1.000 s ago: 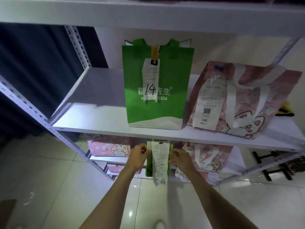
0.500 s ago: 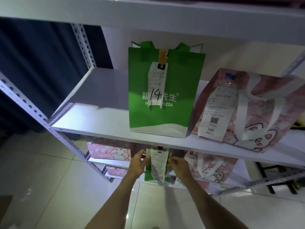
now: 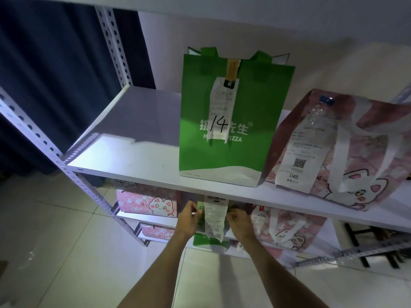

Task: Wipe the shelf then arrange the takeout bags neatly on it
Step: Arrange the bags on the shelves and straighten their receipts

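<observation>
Change since earlier: both hands further up under the middle shelf's front edge, lower green bag more hidden behind that edge.
Left hand (image 3: 188, 218): curled round the left side of the lower green bag (image 3: 201, 240), thumb and fingers pinching near its top.
Right hand (image 3: 239, 221): fingers bent on the bag's right side, gripping it; fingertips hard to make out in shadow.
Lower green bag: on the shelf below, between pink cat bags; top cut off by the middle shelf (image 3: 138, 156), only the bottom corner plainly seen.
Receipt (image 3: 214, 218): hung down the bag's front between the two hands, print too blurred to read.
Upper green bag (image 3: 249, 121): upright on the middle shelf, slip marked 14 clipped at its top.
Pink cat bag (image 3: 364, 156): just beside it on the right, leaning back, slip marked 046, right edge cut off by the frame.
Lower pink bags: left one (image 3: 146, 202) and right one (image 3: 287, 232) partly hidden by shelf and arms.
Bottom shelf: mostly out of sight.
</observation>
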